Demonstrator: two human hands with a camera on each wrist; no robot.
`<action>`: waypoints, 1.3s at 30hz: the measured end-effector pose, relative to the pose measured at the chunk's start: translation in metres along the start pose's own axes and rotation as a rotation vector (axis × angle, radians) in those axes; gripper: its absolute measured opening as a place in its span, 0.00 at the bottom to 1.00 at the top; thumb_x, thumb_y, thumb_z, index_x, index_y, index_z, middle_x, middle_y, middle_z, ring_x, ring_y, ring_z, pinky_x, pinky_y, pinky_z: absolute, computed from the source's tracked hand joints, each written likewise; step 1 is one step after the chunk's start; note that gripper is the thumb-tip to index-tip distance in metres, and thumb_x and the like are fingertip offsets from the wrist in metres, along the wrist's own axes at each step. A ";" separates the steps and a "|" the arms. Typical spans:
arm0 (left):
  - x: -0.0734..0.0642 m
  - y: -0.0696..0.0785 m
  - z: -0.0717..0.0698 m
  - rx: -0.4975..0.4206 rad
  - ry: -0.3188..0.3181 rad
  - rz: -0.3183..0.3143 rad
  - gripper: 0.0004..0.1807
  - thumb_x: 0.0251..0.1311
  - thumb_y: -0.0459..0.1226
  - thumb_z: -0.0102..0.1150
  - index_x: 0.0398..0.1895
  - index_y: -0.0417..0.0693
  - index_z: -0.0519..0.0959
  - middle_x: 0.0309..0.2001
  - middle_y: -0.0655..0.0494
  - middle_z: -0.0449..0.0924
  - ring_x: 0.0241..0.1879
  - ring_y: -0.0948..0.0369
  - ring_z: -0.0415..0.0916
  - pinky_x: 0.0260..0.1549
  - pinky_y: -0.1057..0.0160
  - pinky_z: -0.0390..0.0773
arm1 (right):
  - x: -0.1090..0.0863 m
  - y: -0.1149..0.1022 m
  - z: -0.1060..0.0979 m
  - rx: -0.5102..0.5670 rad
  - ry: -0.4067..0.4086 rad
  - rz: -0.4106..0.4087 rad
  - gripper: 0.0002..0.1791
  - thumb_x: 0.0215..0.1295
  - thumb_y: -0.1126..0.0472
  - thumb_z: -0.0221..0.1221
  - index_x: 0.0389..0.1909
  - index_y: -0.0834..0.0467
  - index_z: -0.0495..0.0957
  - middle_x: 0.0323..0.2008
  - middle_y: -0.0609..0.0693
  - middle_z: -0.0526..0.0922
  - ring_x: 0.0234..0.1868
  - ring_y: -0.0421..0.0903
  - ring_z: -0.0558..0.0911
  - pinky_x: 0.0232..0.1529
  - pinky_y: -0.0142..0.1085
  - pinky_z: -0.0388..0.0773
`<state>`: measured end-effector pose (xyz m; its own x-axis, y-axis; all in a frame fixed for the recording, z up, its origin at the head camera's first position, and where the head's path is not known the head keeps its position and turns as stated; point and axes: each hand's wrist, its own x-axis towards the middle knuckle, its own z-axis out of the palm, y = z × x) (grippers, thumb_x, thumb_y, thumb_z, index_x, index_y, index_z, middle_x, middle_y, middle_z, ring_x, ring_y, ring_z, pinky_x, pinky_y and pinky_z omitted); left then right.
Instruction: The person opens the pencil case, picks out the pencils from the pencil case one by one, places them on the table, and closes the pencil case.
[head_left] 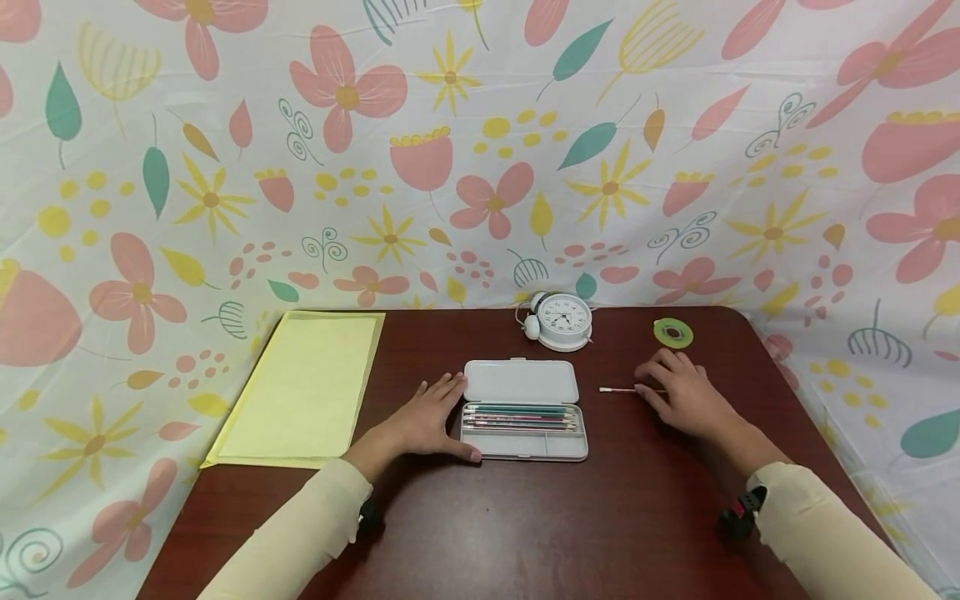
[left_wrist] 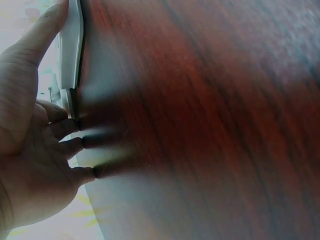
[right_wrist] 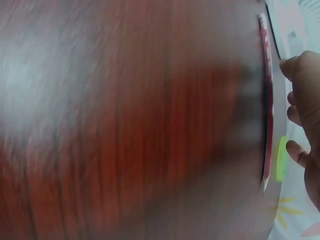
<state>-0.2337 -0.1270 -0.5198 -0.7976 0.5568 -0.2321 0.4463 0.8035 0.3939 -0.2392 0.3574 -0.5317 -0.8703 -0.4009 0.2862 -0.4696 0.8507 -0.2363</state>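
Observation:
A white pencil case (head_left: pixel 525 445) lies with its lid (head_left: pixel 521 382) folded back, several pencils (head_left: pixel 519 417) in its upper compartment. At the case's left side my left hand (head_left: pixel 427 421) has its fingers spread, with the thumb by the lower left corner and the other fingertips by the lid. To the right of the case, a single red pencil (right_wrist: pixel 270 100) lies on the table, white end toward the case. My right hand (head_left: pixel 686 396) is over this pencil, fingers loosely bent. In the right wrist view the pencil shows from end to end, outside the fingers.
Behind the case stands a white alarm clock (head_left: pixel 564 322). A round green tape roll (head_left: pixel 672 333) lies beyond my right hand. On the left is a yellow-edged sheet or folder (head_left: pixel 307 387). A floral cloth (head_left: pixel 480 150) hangs along the far edge of the dark table (head_left: pixel 540 533).

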 end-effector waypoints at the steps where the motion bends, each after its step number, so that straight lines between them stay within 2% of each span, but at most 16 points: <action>1: 0.000 0.000 0.000 0.001 0.001 0.000 0.77 0.52 0.75 0.75 0.93 0.46 0.44 0.93 0.48 0.43 0.92 0.47 0.39 0.88 0.34 0.44 | 0.002 -0.003 0.000 0.004 0.013 -0.013 0.10 0.74 0.59 0.72 0.53 0.54 0.87 0.50 0.50 0.80 0.57 0.57 0.77 0.44 0.52 0.69; 8: 0.000 0.000 0.000 -0.008 0.009 0.010 0.77 0.52 0.74 0.75 0.93 0.45 0.45 0.92 0.47 0.44 0.92 0.46 0.40 0.88 0.33 0.45 | 0.017 -0.036 0.002 0.028 0.088 -0.096 0.14 0.69 0.61 0.76 0.53 0.57 0.89 0.48 0.50 0.82 0.47 0.50 0.75 0.43 0.48 0.69; 10: 0.000 0.000 -0.001 -0.009 0.006 0.010 0.77 0.53 0.74 0.75 0.93 0.46 0.45 0.93 0.47 0.44 0.92 0.46 0.40 0.88 0.33 0.45 | 0.021 -0.047 0.003 0.033 0.094 -0.116 0.15 0.68 0.61 0.76 0.53 0.57 0.90 0.48 0.50 0.83 0.48 0.50 0.76 0.44 0.49 0.70; 17: 0.002 -0.003 0.000 0.001 0.013 0.010 0.77 0.53 0.75 0.75 0.93 0.46 0.44 0.93 0.48 0.43 0.92 0.47 0.39 0.88 0.34 0.45 | 0.036 -0.084 0.011 0.041 0.023 -0.169 0.16 0.69 0.57 0.76 0.55 0.56 0.90 0.51 0.51 0.85 0.52 0.51 0.78 0.48 0.52 0.74; 21: 0.001 -0.002 0.000 -0.003 0.013 0.012 0.77 0.53 0.75 0.75 0.93 0.46 0.44 0.93 0.48 0.43 0.92 0.47 0.39 0.88 0.34 0.45 | 0.038 -0.100 0.017 0.044 -0.013 -0.220 0.15 0.70 0.55 0.76 0.53 0.55 0.90 0.50 0.49 0.84 0.50 0.48 0.76 0.48 0.49 0.73; 27: -0.002 -0.001 0.000 -0.021 0.011 0.017 0.77 0.53 0.74 0.75 0.93 0.44 0.45 0.92 0.47 0.44 0.92 0.45 0.40 0.88 0.32 0.45 | 0.036 -0.114 0.027 0.036 -0.034 -0.276 0.13 0.69 0.53 0.77 0.51 0.51 0.90 0.48 0.45 0.83 0.49 0.45 0.74 0.47 0.45 0.70; 39: 0.000 -0.002 0.000 -0.021 0.013 0.012 0.77 0.53 0.74 0.75 0.93 0.46 0.45 0.93 0.48 0.43 0.92 0.47 0.39 0.88 0.34 0.43 | 0.040 -0.120 0.038 -0.031 -0.018 -0.344 0.13 0.67 0.53 0.78 0.50 0.49 0.89 0.46 0.44 0.82 0.49 0.46 0.75 0.49 0.49 0.73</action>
<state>-0.2340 -0.1285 -0.5206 -0.7972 0.5639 -0.2158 0.4476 0.7918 0.4155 -0.2236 0.2261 -0.5266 -0.6646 -0.6715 0.3277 -0.7312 0.6747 -0.1002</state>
